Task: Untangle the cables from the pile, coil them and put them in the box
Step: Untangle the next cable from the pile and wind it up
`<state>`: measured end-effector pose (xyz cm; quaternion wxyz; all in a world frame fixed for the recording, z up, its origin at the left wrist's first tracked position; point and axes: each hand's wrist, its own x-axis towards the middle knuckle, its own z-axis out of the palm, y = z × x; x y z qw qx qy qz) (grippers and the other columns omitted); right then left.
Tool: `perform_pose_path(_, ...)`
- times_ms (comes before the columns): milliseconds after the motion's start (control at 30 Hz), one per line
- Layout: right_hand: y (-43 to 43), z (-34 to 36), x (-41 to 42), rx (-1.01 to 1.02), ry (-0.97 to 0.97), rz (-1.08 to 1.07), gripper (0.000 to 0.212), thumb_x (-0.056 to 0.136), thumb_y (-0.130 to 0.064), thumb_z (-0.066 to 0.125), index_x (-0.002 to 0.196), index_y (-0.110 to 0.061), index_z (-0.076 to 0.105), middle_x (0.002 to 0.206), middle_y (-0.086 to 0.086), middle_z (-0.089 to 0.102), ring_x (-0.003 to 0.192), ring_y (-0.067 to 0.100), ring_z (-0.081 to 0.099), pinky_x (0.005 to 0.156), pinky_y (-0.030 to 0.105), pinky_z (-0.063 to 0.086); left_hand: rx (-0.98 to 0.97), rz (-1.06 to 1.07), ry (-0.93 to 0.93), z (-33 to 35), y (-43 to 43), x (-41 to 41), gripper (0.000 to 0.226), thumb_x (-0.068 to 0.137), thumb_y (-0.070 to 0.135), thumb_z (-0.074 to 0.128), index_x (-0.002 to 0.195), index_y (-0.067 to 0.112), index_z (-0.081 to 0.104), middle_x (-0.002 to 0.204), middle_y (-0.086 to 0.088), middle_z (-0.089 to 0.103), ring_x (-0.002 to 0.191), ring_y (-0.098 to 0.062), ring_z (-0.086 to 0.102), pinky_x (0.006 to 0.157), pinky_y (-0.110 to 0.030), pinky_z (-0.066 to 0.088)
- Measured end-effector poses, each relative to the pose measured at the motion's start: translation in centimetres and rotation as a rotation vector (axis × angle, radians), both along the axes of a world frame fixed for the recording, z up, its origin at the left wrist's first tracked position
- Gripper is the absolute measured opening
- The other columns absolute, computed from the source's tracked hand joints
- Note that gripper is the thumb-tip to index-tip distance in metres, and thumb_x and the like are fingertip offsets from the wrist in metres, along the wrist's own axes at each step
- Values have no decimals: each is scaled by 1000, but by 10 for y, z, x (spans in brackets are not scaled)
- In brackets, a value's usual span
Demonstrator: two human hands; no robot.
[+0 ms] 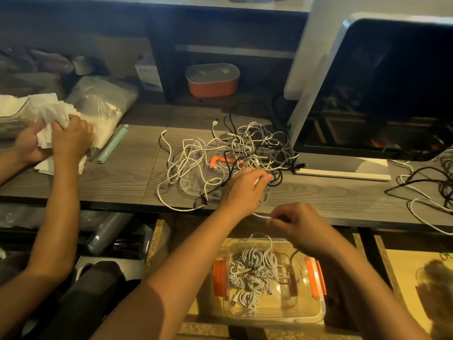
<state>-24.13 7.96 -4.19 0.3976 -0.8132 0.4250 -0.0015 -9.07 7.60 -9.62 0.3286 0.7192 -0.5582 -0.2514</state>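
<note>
A tangled pile of white and black cables (235,148) lies on the grey wooden table (117,177), partly over a clear lid with an orange clip (220,161). My left hand (245,190) reaches into the pile's near edge and pinches a white cable there. My right hand (301,225), just past the table's front edge, pinches a stretch of the white cable (261,216) between thumb and fingers. Below the table stands a clear box with orange clips (316,311), holding several coiled white cables (252,273).
Another person's hands (61,141) handle white paper at the far left, beside a plastic bag (103,104) and a mint green stick (112,143). A monitor (380,94) stands at the right with more loose cables (426,192) beside it. An orange container (212,81) sits at the back.
</note>
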Motion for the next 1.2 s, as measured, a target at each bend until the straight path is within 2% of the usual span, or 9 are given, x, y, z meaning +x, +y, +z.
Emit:
perform_pose_path(233, -24, 12, -30, 107, 17, 14, 7, 90, -19, 61, 86, -24, 64, 84, -1, 66, 78, 13, 63, 71, 27, 53, 46, -275, 128, 0, 10, -2, 29, 85, 48, 60, 102, 28, 70, 100, 6, 60, 98, -15, 55, 87, -37, 45)
perform_pose_path(433, -33, 7, -40, 5, -112, -267, 7, 86, -22, 64, 79, -21, 67, 75, 3, 65, 72, 19, 62, 64, 34, 53, 236, -463, -121, 10, 21, 3, 64, 73, 61, 66, 129, 33, 54, 105, 10, 48, 99, -10, 45, 83, -30, 40)
perform_pose_path(567, -35, 8, -38, -8, -191, -327, 7, 87, -22, 62, 88, -26, 67, 78, -4, 65, 73, 11, 58, 60, 23, 43, 295, -462, -265, 7, 25, 2, 43, 89, 29, 62, 131, 30, 53, 126, 2, 58, 106, -16, 53, 84, -30, 42)
perform_pose_path(700, -35, -12, -36, 93, -214, -402, 21, 93, -28, 51, 91, -17, 68, 55, -1, 49, 48, 10, 41, 45, 23, 33, 340, -298, 384, 11, 25, -5, 41, 97, 8, 47, 136, 19, 49, 103, -4, 62, 76, -9, 59, 78, -30, 50)
perform_pose_path(833, -13, -44, -14, 173, -138, -332, 39, 101, -32, 37, 83, -12, 65, 55, -6, 49, 40, 1, 43, 43, 17, 33, 172, -286, 791, 35, 25, -14, 40, 98, 5, 42, 136, 15, 46, 135, -4, 54, 123, -7, 47, 100, -19, 35)
perform_pose_path(900, 1, -49, 1, 154, -167, -265, 40, 102, -25, 36, 74, -13, 62, 59, -6, 56, 50, 5, 51, 49, 26, 42, 145, -323, 891, 42, 26, -21, 35, 99, 9, 38, 131, 16, 51, 116, -2, 66, 120, -6, 50, 101, -22, 34)
perform_pose_path(1000, 4, -49, 15, 155, -121, -177, 36, 100, -30, 40, 84, -9, 65, 79, 7, 68, 66, 24, 63, 59, 39, 53, 11, -91, 1058, 44, 19, -24, 25, 100, 11, 37, 112, 17, 58, 69, 5, 58, 75, -11, 62, 80, -30, 49)
perform_pose_path(1100, 4, -43, 22, 127, -60, -44, 21, 96, -33, 49, 93, -21, 66, 84, 4, 69, 70, 21, 62, 63, 36, 52, -99, 155, 836, 36, 9, -21, 18, 99, 22, 44, 93, 26, 60, 63, 11, 48, 54, -7, 45, 51, -26, 41)
perform_pose_path(1200, -1, -32, 20, 89, -31, -40, 25, 95, -30, 50, 89, -12, 66, 78, 8, 66, 67, 15, 58, 61, 27, 47, -200, 190, 317, 24, 7, -19, 15, 97, 25, 49, 99, 18, 63, 87, 8, 61, 73, -7, 53, 59, -15, 39)
